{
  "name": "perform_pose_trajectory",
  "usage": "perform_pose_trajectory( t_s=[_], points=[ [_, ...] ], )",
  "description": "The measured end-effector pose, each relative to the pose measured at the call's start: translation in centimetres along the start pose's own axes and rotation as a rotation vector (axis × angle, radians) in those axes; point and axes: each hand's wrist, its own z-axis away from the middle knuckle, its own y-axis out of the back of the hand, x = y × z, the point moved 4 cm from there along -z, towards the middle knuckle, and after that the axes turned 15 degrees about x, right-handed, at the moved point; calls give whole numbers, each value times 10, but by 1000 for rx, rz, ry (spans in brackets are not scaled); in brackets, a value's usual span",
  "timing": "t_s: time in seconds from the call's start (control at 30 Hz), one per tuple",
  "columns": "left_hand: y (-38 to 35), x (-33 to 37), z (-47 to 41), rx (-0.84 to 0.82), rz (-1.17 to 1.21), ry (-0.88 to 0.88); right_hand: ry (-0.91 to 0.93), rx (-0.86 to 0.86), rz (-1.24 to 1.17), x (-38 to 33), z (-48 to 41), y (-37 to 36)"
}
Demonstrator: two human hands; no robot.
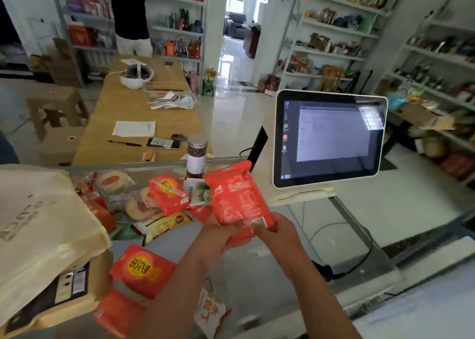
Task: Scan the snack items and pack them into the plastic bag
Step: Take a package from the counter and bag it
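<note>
We're leaning over the glass counter (257, 274), with the cream bag (38, 223) slumping along its left edge and the touchscreen monitor (331, 138) standing at its far right corner. Snack packets (154, 202) are lying heaped mid-counter. We're holding a red snack pouch (237, 197) above them, left hand (218, 238) curling under its bottom end, right hand (276, 232) pinching its barcode corner.

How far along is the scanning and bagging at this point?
Nothing visibly packed; the cream bag shows no contents. In hand: left hand and right hand grip one red pouch beside the screen. Left: the packet pile and a yellow-labelled packet lie unpacked on the counter.
</note>
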Motion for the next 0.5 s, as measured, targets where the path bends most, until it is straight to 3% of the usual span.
perform_pose_trajectory(
  t_s=[0.13, 0.3, 0.33, 0.43, 0.5],
  points=[
    [-5, -15, -2, -40, -1, 34, -28, 7, 39, 19, 2, 14],
    [-9, -35, -9, 108, 30, 25, 161, 375, 545, 56, -12, 62],
    [-9, -38, -11, 150, 39, 17, 173, 341, 691, 64, -17, 71],
    [-18, -50, -17, 226, 36, -44, 145, -4, 1127, 91, -28, 82],
    [-28, -59, -18, 283, 29, -66, 173, -121, 1117, 107, -26, 75]
  ],
)
